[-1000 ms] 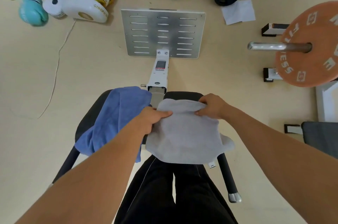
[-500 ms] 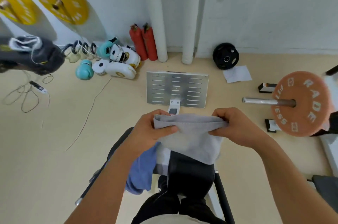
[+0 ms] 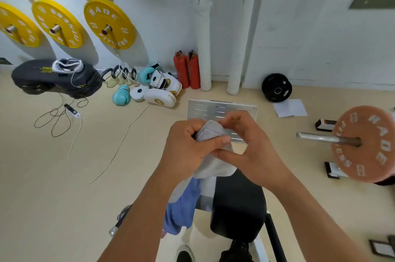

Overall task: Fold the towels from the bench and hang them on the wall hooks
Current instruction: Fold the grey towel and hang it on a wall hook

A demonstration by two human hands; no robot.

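While raised in front of the chest above the bench (image 3: 237, 204), seen bunched between both hands: grey towel (image 3: 210, 133), its upper edge gathered into a thick fold, its lower part hanging loose down to the black bench pad. Gripping that folded edge from the left, left hand (image 3: 188, 146), thumb laid flat across the cloth and fingers curled behind it. Closed on the same edge from the right, right hand (image 3: 250, 144), fingers bent over the top of the fold and thumb reaching under toward the left hand; knuckles of the two nearly touching. Draped over the bench's left side, partly hidden by the left forearm: blue towel (image 3: 182, 208), hanging down toward the floor. Behind the hands, on the floor: slotted metal plate (image 3: 222, 107). Against the white wall: two red fire extinguishers (image 3: 187, 69), boxing gloves (image 3: 149, 88) in teal and white, and a black weight plate (image 3: 276, 87). Mounted on wall pegs at upper left: yellow weight plates (image 3: 109, 23). At right, on a steel bar: an orange weight plate (image 3: 366, 144).
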